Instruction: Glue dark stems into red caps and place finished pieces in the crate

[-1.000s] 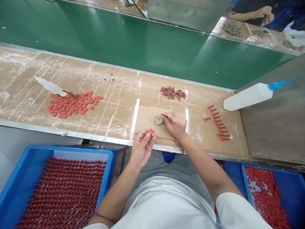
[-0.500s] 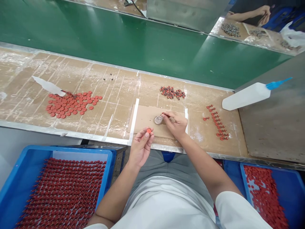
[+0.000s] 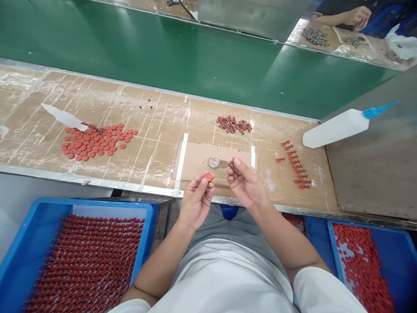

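My left hand has a round red disc pinched, right hand's fingers are clamped on a small red-and-dark part; both sit over the cardboard's near edge, with bare board leftward.

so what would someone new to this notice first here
Probably the blue tray at the lower left, packed with rows of small red pieces. Next, the white bottle with a bright blue nozzle, lying at the right end of the bench. Then the loose heap of red discs on the bench's left side.
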Demonstrator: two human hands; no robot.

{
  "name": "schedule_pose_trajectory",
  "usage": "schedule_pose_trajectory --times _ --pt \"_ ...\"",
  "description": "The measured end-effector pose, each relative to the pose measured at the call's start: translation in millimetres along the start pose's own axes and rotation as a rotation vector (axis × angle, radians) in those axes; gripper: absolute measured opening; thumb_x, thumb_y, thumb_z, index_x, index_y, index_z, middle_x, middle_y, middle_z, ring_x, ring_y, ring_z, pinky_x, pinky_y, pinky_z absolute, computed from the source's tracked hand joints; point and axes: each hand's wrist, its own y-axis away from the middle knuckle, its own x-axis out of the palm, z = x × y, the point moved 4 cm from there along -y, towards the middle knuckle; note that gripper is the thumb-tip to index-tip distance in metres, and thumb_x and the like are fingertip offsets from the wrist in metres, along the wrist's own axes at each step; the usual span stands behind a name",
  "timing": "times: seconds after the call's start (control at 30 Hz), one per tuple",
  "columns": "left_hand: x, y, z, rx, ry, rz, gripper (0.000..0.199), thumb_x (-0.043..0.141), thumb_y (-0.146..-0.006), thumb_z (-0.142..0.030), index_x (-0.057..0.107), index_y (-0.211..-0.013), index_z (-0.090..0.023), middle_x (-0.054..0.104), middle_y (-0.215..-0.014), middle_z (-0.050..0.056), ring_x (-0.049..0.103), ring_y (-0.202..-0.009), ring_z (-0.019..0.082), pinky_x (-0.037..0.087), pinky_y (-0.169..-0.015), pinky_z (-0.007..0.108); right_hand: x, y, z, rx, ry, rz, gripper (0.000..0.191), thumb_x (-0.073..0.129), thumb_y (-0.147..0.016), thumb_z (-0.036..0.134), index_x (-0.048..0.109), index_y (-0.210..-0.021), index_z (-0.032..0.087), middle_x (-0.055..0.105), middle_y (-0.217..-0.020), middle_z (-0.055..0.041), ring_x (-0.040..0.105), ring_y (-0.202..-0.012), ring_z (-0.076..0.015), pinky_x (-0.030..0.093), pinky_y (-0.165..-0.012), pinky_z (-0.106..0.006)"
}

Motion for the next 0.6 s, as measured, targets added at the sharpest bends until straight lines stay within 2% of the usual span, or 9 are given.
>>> schedule_pose_trajectory --times 0.13,0.27,0.33,0.47,0.6 --pt "11.8 7 3 -0.009 0.015 0.077 0.019 0.070 -0.079 -0.020 0.069 -0.097 -0.015 0.068 -0.098 0.005 0.052 -0.064 0.001 0.039 -0.045 0.008 3 10 -5 0.087 -0.057 0.046 0.019 0.079 -0.069 0.027 0.070 -0.085 0.021 0.073 -0.081 0.0035 0.067 -0.063 -0.0059 0.051 -0.049 -0.010" --pt "17.7 12 5 0.006 0.008 0.113 0.017 0.068 -0.080 -0.019 0.070 -0.096 -0.015 0.065 -0.093 0.003 0.039 -0.056 0.000 0.033 -0.042 0.008 5 17 -8 0.081 -0.044 0.081 0.019 0.078 -0.070 0.028 0.071 -0.086 0.022 0.074 -0.084 0.0025 0.068 -0.066 -0.0067 0.052 -0.050 -0.010" --pt "18.7 13 7 0.004 0.000 0.118 0.017 0.069 -0.080 -0.020 0.070 -0.096 -0.016 0.065 -0.094 0.003 0.036 -0.054 0.001 0.033 -0.042 0.010 5 20 -6 -0.015 0.027 0.049 0.018 0.078 -0.070 0.028 0.072 -0.085 0.022 0.074 -0.083 0.0015 0.069 -0.069 -0.0084 0.053 -0.052 -0.012" --pt "19.1 13 9 -0.009 -0.005 0.123 0.019 0.069 -0.080 -0.022 0.069 -0.098 -0.016 0.066 -0.097 0.005 0.034 -0.054 0.001 0.032 -0.043 0.011 2 31 1 -0.371 0.233 -0.077 0.018 0.080 -0.068 0.023 0.073 -0.084 0.022 0.075 -0.081 0.0008 0.071 -0.074 -0.0129 0.059 -0.064 -0.020" --pt "17.8 12 10 0.000 -0.015 0.101 0.021 0.072 -0.077 -0.022 0.070 -0.098 -0.016 0.066 -0.087 0.003 0.033 -0.052 0.001 0.030 -0.042 0.012 1 43 0 -0.580 0.473 -0.083 0.020 0.078 -0.069 0.020 0.074 -0.088 0.024 0.075 -0.087 -0.0002 0.072 -0.076 -0.0162 0.062 -0.074 -0.029"
